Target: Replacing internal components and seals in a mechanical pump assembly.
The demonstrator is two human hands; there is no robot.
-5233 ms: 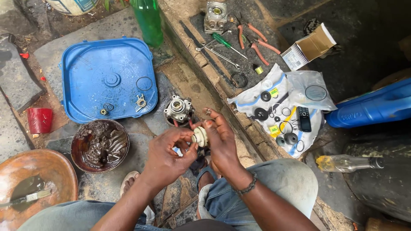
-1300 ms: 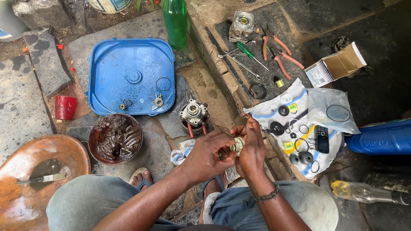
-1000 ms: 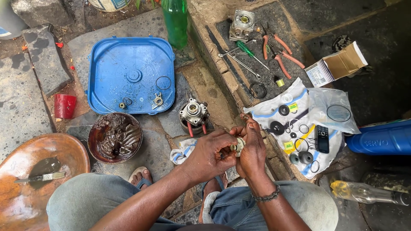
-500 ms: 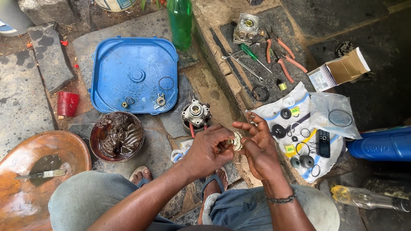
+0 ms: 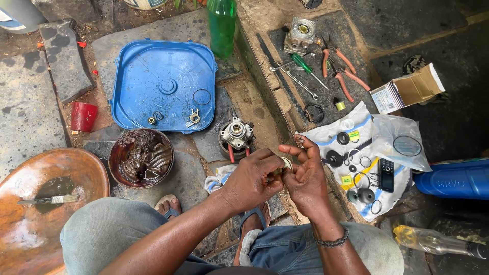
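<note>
Blue lid (image 5: 163,84) flat on stone floor, few small fittings on it. Beside it: grease bowl (image 5: 141,158), metal pump body (image 5: 237,135), plastic sheet (image 5: 367,153) spread with black seals and rings. Both hands closed together over lap: left hand (image 5: 252,181) curled round small pale metal part (image 5: 286,164), right hand (image 5: 308,178) pinching same part, forefinger raised. Part mostly hidden; roundish, light-coloured. Probably rigid, light, likely greasy and slippery; best gripped by rim, fingertips only.
</note>
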